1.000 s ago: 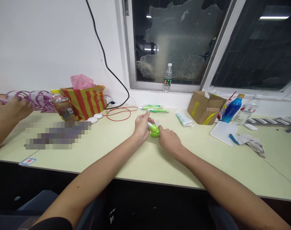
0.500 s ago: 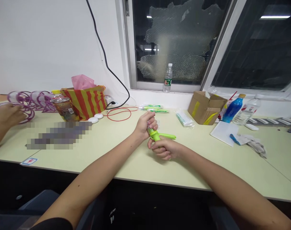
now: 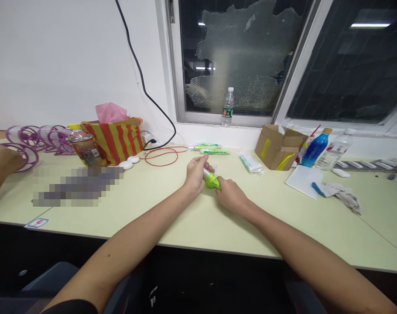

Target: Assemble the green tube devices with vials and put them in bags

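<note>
Over the pale yellow-green table (image 3: 172, 222), my left hand (image 3: 196, 176) is closed around the clear upper part of a bright green object (image 3: 212, 179). My right hand (image 3: 231, 195) grips the green lower part of the same object, its fingers wrapped and mostly turned away from view. A small clear piece (image 3: 215, 167) shows just behind the hands. Farther back lie several green items in clear wrapping (image 3: 214, 151), and a clear packet (image 3: 250, 163) is to their right.
Another person's hand (image 3: 5, 161) is by purple-and-white rings (image 3: 30, 150) at far left. A striped bag (image 3: 120, 141), a yellow-capped bottle (image 3: 87, 148) and a red cable (image 3: 159, 157) stand behind-left. Right are a cardboard box (image 3: 278, 148), bottles (image 3: 317, 148), paper (image 3: 305, 181) and a glove (image 3: 342, 195).
My right hand has turned over on the green object, knuckles now up. The green part that stuck out to the right is no longer visible. The other person's hand has shifted left.
</note>
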`<state>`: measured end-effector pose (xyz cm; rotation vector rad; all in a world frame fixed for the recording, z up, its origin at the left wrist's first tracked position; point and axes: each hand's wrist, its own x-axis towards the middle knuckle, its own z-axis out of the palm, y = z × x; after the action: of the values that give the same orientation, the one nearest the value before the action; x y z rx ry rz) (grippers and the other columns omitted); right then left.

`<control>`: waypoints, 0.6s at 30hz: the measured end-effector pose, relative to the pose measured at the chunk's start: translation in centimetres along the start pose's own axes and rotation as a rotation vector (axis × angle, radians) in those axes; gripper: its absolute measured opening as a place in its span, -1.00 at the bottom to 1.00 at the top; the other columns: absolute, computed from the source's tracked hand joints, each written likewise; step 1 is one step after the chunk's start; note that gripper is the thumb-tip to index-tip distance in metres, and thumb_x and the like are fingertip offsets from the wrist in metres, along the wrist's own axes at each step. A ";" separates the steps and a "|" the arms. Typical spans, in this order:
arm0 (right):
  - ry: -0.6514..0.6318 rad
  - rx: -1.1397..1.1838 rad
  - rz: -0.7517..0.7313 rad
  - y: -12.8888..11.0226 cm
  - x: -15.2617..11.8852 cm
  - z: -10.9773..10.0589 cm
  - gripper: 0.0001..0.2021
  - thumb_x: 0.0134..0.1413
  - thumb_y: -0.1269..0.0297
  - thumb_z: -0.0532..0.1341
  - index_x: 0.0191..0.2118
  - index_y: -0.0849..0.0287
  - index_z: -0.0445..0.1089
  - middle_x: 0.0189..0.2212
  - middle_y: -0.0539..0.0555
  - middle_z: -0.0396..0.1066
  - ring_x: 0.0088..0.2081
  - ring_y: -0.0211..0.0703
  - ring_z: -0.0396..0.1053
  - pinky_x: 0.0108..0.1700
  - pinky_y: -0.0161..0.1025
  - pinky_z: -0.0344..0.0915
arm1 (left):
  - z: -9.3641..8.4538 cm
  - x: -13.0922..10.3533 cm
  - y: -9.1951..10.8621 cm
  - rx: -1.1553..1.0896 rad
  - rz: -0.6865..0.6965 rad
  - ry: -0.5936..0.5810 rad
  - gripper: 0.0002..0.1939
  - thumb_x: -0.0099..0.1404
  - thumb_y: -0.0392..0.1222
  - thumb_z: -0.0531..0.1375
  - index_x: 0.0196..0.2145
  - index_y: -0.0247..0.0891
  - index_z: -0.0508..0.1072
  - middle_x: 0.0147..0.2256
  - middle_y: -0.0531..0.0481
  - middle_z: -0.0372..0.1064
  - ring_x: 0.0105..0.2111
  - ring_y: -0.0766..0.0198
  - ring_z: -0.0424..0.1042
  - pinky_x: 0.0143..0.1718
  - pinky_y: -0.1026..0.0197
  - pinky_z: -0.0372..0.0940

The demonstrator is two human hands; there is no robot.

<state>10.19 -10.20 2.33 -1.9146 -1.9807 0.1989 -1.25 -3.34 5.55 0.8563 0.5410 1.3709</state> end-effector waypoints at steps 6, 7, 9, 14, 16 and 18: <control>0.045 0.091 0.044 2.1 0.8 -0.9 -0.88 0.12 0.32 0.11 -0.22 0.16 0.32 -0.33 0.16 0.43 -0.40 -0.11 0.33 -0.42 -0.29 0.04 | 0.0 -0.1 1.1 -0.045 -0.090 -0.230 -0.57 -0.03 -0.34 0.24 -0.15 -0.27 0.30 -0.32 -0.05 0.44 -0.28 0.15 0.50 -0.14 0.06 0.31; 0.054 0.123 0.046 2.5 0.9 -1.1 -0.90 0.12 0.33 0.10 -0.25 0.16 0.32 -0.36 0.14 0.43 -0.42 -0.13 0.32 -0.43 -0.30 0.04 | 0.0 -0.2 1.2 -0.037 -0.100 -0.262 -0.51 -0.05 -0.38 0.21 -0.10 -0.28 0.30 -0.26 -0.09 0.45 -0.23 0.12 0.50 -0.08 0.02 0.29; 0.067 0.172 0.053 3.1 1.3 -1.4 -0.93 0.10 0.35 0.10 -0.31 0.16 0.32 -0.39 0.10 0.43 -0.44 -0.17 0.31 -0.43 -0.30 0.05 | -0.1 -0.1 1.3 -0.013 -0.105 -0.301 -0.41 -0.10 -0.46 0.18 -0.04 -0.28 0.30 -0.18 -0.12 0.46 -0.18 0.11 0.50 -0.01 -0.02 0.26; 0.115 0.249 0.082 4.4 2.0 -1.6 -0.92 0.04 0.37 0.10 -0.36 0.15 0.33 -0.41 0.07 0.43 -0.42 -0.17 0.33 -0.42 -0.30 0.08 | -0.5 0.5 0.7 0.077 -0.061 -0.296 -0.36 -0.08 -0.51 0.21 0.01 -0.26 0.30 -0.14 -0.13 0.43 -0.17 0.13 0.48 -0.03 -0.02 0.28; 0.135 0.261 0.090 4.7 2.3 -1.7 -0.91 0.04 0.36 0.09 -0.36 0.15 0.33 -0.41 0.06 0.43 -0.41 -0.16 0.34 -0.42 -0.29 0.09 | -0.6 0.6 0.6 0.120 -0.053 -0.286 -0.38 -0.05 -0.47 0.25 0.02 -0.26 0.31 -0.11 -0.16 0.42 -0.18 0.12 0.49 -0.10 0.02 0.30; 0.151 0.266 0.102 5.0 2.4 -1.7 -0.91 0.02 0.36 0.09 -0.36 0.15 0.34 -0.40 0.06 0.43 -0.41 -0.16 0.34 -0.41 -0.28 0.10 | -0.7 0.6 0.8 0.153 -0.048 -0.288 -0.39 -0.02 -0.43 0.29 0.03 -0.24 0.31 -0.05 -0.19 0.40 -0.15 0.08 0.49 -0.18 0.08 0.30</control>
<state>15.44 -7.80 2.57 -1.8036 -1.6700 0.3183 -2.16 -2.66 5.87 1.1374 0.4430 1.1473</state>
